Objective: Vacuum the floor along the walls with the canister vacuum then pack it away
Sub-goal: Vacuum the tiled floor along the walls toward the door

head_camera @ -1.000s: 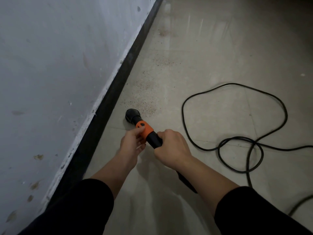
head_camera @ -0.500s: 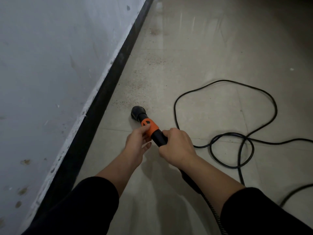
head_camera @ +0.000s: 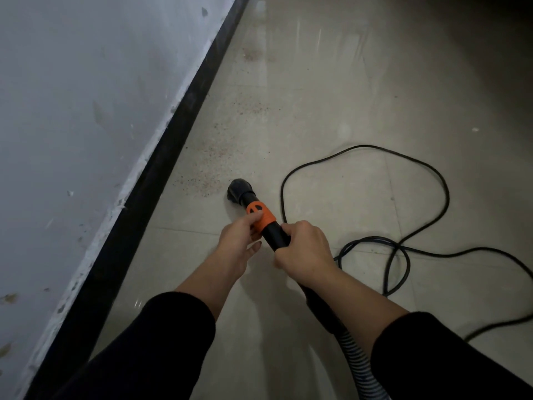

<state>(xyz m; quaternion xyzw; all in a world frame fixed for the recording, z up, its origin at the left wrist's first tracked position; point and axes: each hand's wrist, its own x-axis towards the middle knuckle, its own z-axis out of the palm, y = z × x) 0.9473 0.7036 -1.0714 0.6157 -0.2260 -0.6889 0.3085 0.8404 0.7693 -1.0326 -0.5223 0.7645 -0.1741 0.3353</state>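
A black vacuum wand with an orange collar [head_camera: 259, 215] points down to the tiled floor, its round black nozzle [head_camera: 238, 191] touching the tiles at the edge of a reddish grit patch [head_camera: 215, 166]. My left hand [head_camera: 240, 241] pinches the orange collar with thumb and fingers. My right hand [head_camera: 305, 249] grips the black tube just behind it. The ribbed hose [head_camera: 353, 349] runs back under my right forearm. The canister itself is out of view.
A grey wall [head_camera: 72, 111] with a black skirting board [head_camera: 161, 157] runs along the left. More grit lies farther along the skirting [head_camera: 251, 105]. A black power cord [head_camera: 403, 226] loops over the floor to the right of the nozzle.
The nozzle has slid a little to the right, away from the skirting, and now sits at the right edge of the grit patch. Both hands keep the same hold on the wand.
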